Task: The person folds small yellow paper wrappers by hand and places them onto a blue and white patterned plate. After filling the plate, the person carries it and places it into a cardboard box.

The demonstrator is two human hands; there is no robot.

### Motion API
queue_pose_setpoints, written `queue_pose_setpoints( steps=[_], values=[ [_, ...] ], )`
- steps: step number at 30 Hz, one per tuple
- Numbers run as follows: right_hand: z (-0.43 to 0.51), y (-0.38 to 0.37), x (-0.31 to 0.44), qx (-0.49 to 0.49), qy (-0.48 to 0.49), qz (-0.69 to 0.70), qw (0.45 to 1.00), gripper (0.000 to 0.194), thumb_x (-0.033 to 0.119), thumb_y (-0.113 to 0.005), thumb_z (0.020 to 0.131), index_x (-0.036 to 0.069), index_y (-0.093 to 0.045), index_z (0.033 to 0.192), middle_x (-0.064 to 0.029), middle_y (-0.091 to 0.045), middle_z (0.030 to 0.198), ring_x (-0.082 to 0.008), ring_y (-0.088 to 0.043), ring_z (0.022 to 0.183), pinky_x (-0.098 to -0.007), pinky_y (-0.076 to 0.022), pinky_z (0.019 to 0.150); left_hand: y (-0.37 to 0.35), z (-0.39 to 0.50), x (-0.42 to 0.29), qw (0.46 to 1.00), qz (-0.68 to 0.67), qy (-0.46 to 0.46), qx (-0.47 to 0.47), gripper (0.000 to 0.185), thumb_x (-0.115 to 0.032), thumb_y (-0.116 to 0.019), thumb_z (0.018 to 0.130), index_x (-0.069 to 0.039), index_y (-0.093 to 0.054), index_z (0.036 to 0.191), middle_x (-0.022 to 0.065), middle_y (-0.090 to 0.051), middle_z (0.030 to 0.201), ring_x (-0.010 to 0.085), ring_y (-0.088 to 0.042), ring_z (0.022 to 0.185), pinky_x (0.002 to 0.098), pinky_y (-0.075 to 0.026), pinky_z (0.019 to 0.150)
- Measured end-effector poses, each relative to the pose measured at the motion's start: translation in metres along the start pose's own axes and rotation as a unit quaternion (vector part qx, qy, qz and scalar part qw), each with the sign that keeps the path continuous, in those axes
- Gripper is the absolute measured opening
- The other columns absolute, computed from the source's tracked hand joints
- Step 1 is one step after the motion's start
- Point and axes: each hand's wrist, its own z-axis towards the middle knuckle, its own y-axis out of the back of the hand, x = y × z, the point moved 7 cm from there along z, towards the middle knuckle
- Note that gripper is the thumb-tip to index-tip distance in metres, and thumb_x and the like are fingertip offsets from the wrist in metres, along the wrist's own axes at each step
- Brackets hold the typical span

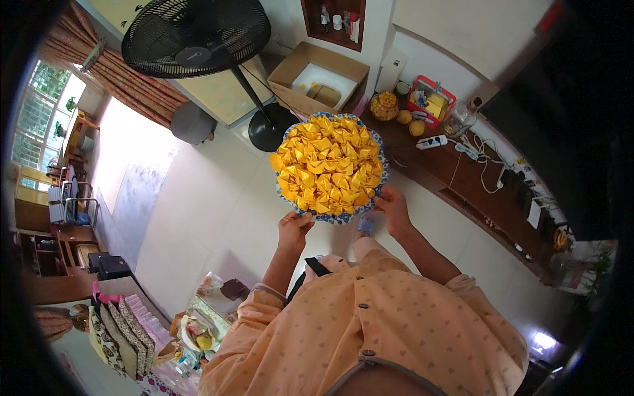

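Observation:
A blue-and-white patterned plate with a scalloped rim (331,218) is held out in front of me above the floor. Folded gold paper pieces (329,166), shaped like small boats or ingots, fill it closely. My left hand (294,230) grips the near left part of the rim, its thumb on top. At the right side of the rim, my right hand (393,208) pinches the edge. The fingers under the plate are mostly hidden.
A black pedestal fan (266,121) and an open cardboard box (322,81) stand ahead. Along the right runs a dark wooden TV cabinet (431,163) bearing a red basket (431,101), a glass bottle (460,118) and a power strip (432,142). Folded cushions (124,336) are stacked lower left.

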Motion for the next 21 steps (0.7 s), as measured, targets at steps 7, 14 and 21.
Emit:
queue_pose_setpoints(
  steps=[7,14,21],
  values=[
    [0.082,0.030,0.021,0.010,-0.022,0.000,1.000,0.016,0.000,-0.054,0.086,0.006,-0.059,0.101,0.0021,-0.059,0.087,-0.0091,-0.056,0.075,-0.0265,-0.0461,0.070,-0.057,0.049,-0.004,0.999,-0.030,-0.016,-0.022,0.015,0.001,-0.059,0.082,-0.006,-0.063,0.095,0.0027,-0.066,0.091,0.0136,-0.061,0.080,0.0284,-0.047,0.072],
    [0.127,0.013,0.043,-0.017,-0.062,0.041,0.997,0.015,0.001,-0.056,0.087,0.007,-0.056,0.101,0.0031,-0.055,0.088,-0.0086,-0.052,0.080,-0.0268,-0.0432,0.072,-0.062,0.108,-0.008,0.999,-0.041,0.000,-0.034,0.016,0.002,-0.058,0.083,-0.005,-0.062,0.097,0.0041,-0.065,0.094,0.0146,-0.060,0.082,0.0286,-0.047,0.072],
    [0.216,0.009,0.037,-0.026,-0.073,0.038,0.996,0.014,-0.001,-0.052,0.088,0.005,-0.056,0.100,0.0001,-0.054,0.088,-0.0105,-0.052,0.078,-0.0276,-0.0418,0.067,-0.076,0.186,-0.028,0.998,-0.047,0.018,-0.039,0.014,0.003,-0.059,0.083,-0.004,-0.061,0.094,0.0043,-0.064,0.089,0.0153,-0.060,0.077,0.0284,-0.048,0.072]
  ],
)
